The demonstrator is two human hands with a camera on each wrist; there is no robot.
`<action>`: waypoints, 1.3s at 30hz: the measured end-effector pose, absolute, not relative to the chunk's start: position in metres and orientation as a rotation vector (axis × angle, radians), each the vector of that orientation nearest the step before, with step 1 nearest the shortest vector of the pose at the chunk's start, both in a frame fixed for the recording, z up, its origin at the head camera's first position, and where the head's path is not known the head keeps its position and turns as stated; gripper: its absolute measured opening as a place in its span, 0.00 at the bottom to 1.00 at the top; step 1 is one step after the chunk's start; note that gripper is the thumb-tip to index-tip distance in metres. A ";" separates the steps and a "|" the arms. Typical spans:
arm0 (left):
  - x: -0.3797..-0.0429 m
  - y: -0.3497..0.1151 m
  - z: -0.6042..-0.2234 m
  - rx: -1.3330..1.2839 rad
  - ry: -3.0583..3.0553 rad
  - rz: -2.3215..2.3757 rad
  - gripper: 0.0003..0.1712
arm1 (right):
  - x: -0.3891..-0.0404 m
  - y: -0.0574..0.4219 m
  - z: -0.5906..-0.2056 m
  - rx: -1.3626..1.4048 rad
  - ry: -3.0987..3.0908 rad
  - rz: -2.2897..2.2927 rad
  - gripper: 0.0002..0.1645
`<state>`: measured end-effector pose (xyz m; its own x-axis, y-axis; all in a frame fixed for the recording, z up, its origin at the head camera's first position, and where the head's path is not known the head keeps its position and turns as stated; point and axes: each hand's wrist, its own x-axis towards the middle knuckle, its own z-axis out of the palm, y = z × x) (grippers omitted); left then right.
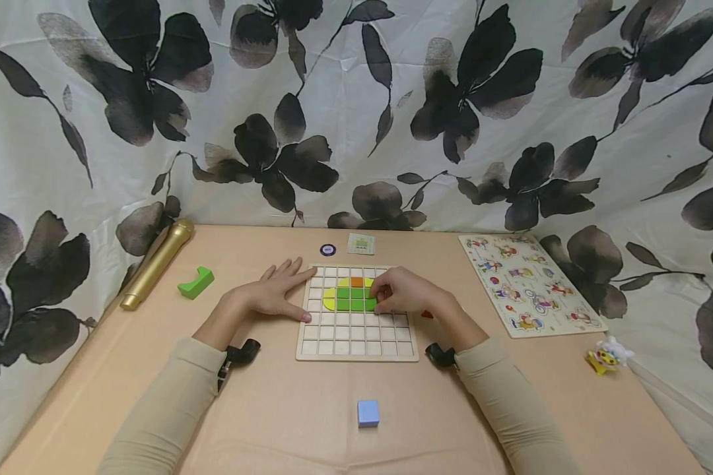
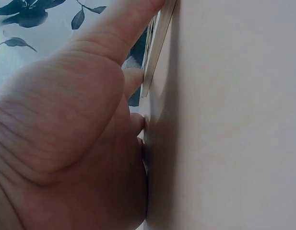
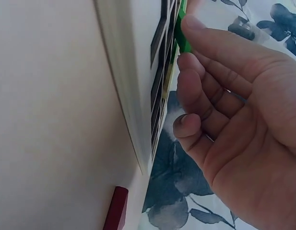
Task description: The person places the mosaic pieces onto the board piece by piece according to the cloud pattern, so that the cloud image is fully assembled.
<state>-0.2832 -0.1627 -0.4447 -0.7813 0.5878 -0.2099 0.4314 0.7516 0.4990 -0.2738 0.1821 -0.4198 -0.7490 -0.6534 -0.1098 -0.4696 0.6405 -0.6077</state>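
A white grid board (image 1: 356, 350) with raised lines lies flat on the table. Set into its upper middle are green square tiles (image 1: 350, 305), an orange tile (image 1: 356, 282) and yellow rounded tiles (image 1: 329, 299). My left hand (image 1: 273, 290) spreads its fingers at the board's left side, thumb and a fingertip over the edge. With thumb and forefinger my right hand (image 1: 412, 291) pinches a green tile (image 3: 183, 38) at the right end of the green row; its other fingers curl loosely. That hand partly hides the board's right side.
Close to my right wrist lies a red piece (image 3: 116, 208). A blue cube (image 1: 368, 413) sits in front of the board; a picture card (image 1: 361, 243) and round token (image 1: 327, 250) lie behind. At left are a green block (image 1: 196, 282) and gold microphone (image 1: 157, 264); at right, a picture board (image 1: 529, 287) and small toy (image 1: 607, 356).
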 end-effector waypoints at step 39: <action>-0.295 -0.168 -0.443 0.804 2.578 0.617 0.68 | -0.287 0.330 -0.402 -0.477 2.427 -0.746 0.19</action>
<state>-0.2952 -0.1675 -0.4431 -0.7688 0.6030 -0.2132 0.4412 0.7413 0.5058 -0.2871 0.3301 -0.4024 -0.7851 -0.4733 -0.3995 -0.1672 0.7831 -0.5991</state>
